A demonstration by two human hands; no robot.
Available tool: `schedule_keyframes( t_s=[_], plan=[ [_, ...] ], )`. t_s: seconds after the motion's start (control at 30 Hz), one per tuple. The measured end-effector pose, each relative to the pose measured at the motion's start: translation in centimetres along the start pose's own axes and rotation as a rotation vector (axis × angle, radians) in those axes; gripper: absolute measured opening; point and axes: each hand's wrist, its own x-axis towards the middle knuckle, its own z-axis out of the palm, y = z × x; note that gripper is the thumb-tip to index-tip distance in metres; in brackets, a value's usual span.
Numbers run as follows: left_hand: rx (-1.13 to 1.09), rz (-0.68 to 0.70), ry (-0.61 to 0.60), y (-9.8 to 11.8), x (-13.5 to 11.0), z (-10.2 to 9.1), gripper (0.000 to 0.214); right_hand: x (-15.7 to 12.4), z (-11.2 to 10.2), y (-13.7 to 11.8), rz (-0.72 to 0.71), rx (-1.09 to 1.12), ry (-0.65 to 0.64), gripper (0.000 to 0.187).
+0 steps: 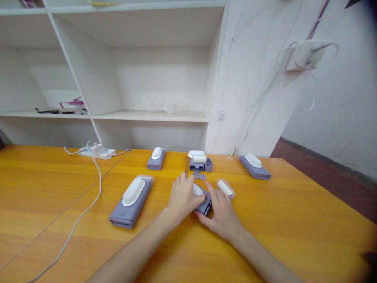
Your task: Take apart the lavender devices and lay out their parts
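Both of my hands grip a purple-grey plastic case (204, 204) with a white, rough-looking part on top, close above the table. My left hand (183, 196) wraps over its left side and covers much of it. On the right end, my right hand (218, 210) holds it between thumb and fingers, beside a dark gap along that end. Just right of my right hand lies a clear cover with a white roller-like piece (225, 188). Beyond my hands are a flat purple cut-out piece (199, 176) and an open purple case with white parts (196, 162).
Similar purple cases with white tops lie at the left (129, 204), back left (156, 158) and right (255, 166). A thin coil spring (186, 162) stands at the back. A power strip (98, 151) and its white cable (91, 202) occupy the left side. White shelves (153, 114) rise behind the table.
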Motion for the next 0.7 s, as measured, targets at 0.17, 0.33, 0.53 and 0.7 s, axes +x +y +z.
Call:
schedule_keyframes(
  t_s=[0.17,0.33,0.53,0.7],
  plan=[
    [-0.062,-0.005,0.063,-0.1,0.1,0.3,0.063,0.0,-0.1,-0.1,-0.01,0.022,0.013,0.078],
    [-0.081,-0.032,0.119,0.0,0.1,0.5,0.065,0.1,0.0,0.0,-0.016,0.027,0.001,0.079],
    [-0.133,-0.001,0.237,0.3,1.2,-0.9,0.06,0.0,0.2,0.2,-0.038,0.015,0.015,0.089],
    [-0.129,-0.097,0.221,-1.7,2.4,-2.4,0.059,-0.1,-0.2,0.2,-0.061,-0.01,0.034,0.09]
  ],
)
